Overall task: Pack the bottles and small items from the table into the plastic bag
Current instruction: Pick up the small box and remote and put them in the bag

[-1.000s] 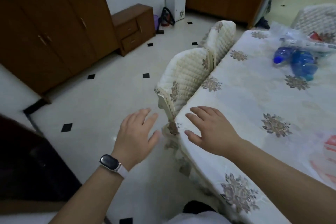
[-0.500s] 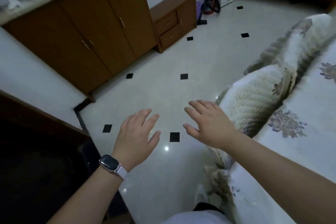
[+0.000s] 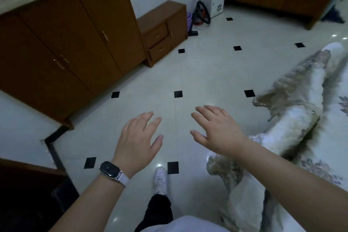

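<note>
Left hand (image 3: 137,141) and right hand (image 3: 216,130) hover spread and empty over the floor, left of the table (image 3: 336,145). Bottles and bag are out of view, probably on the table. Best to face it first, then reach.

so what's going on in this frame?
A person stands beside the table, both hands empty. The left hand and right hand are open, held out above the tiled floor, touching nothing. No bottles or plastic bag are in view, so no packing is happening at this moment; the view faces the wooden cabinets.
</note>
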A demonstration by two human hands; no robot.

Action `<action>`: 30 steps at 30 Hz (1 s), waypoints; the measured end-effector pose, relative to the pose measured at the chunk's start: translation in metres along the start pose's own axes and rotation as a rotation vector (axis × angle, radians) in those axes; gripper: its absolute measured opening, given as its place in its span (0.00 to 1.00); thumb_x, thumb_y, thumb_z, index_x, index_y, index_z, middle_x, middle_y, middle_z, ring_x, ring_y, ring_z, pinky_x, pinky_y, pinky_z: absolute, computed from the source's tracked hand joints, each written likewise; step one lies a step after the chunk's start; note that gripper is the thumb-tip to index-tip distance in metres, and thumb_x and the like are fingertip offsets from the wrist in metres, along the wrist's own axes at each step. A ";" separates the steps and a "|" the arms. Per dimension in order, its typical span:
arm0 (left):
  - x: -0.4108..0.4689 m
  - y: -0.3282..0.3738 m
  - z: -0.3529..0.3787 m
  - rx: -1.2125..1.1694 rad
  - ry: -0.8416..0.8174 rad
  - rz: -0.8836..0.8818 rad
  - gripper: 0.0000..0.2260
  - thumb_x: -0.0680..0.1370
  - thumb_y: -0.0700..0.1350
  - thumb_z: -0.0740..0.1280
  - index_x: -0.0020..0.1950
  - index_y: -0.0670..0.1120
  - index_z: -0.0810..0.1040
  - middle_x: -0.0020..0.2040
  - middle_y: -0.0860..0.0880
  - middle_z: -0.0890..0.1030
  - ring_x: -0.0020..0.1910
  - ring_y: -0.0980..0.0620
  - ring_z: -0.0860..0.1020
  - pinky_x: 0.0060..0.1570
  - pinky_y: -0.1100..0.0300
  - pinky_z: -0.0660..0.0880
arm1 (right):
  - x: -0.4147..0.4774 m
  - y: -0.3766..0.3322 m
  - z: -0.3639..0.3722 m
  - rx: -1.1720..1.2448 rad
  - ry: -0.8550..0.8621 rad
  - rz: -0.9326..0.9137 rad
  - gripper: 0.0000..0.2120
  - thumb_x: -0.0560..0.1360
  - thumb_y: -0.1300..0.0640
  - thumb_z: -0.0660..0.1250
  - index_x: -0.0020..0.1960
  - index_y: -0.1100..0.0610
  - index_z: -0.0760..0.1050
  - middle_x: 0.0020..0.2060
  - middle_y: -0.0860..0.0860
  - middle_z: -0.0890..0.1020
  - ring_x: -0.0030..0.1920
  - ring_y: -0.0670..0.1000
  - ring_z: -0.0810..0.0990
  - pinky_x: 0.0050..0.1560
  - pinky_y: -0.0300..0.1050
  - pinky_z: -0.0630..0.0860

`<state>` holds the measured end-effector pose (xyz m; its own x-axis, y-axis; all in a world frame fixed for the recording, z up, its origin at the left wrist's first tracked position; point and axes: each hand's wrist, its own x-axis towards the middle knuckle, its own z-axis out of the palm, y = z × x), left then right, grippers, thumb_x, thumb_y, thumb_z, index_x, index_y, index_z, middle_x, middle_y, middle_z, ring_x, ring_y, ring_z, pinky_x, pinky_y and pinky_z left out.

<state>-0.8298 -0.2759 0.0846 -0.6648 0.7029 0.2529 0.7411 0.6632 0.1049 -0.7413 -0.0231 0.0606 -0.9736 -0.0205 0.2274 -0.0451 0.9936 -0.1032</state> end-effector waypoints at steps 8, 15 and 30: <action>0.143 -0.104 0.036 -0.111 0.024 0.201 0.20 0.76 0.53 0.62 0.65 0.46 0.77 0.65 0.42 0.77 0.62 0.42 0.76 0.61 0.46 0.72 | 0.127 0.018 0.012 -0.127 0.015 0.186 0.25 0.76 0.40 0.59 0.63 0.56 0.77 0.62 0.55 0.79 0.62 0.59 0.76 0.62 0.54 0.71; 0.272 -0.132 0.055 -0.205 0.041 0.446 0.19 0.77 0.52 0.64 0.65 0.46 0.77 0.66 0.43 0.76 0.64 0.41 0.75 0.61 0.43 0.72 | 0.187 0.047 -0.011 -0.225 0.110 0.372 0.24 0.75 0.41 0.60 0.61 0.56 0.78 0.61 0.55 0.80 0.61 0.59 0.77 0.61 0.53 0.71; 0.516 -0.062 0.120 -0.162 -0.036 0.668 0.20 0.77 0.54 0.62 0.65 0.46 0.78 0.65 0.44 0.77 0.64 0.42 0.75 0.61 0.43 0.73 | 0.262 0.246 0.013 -0.164 0.163 0.576 0.24 0.75 0.41 0.60 0.62 0.56 0.77 0.61 0.54 0.80 0.61 0.59 0.77 0.61 0.55 0.73</action>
<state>-1.2297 0.0768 0.0929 -0.0609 0.9576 0.2817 0.9960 0.0397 0.0805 -1.0106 0.2141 0.0820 -0.7840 0.5281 0.3262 0.5248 0.8446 -0.1061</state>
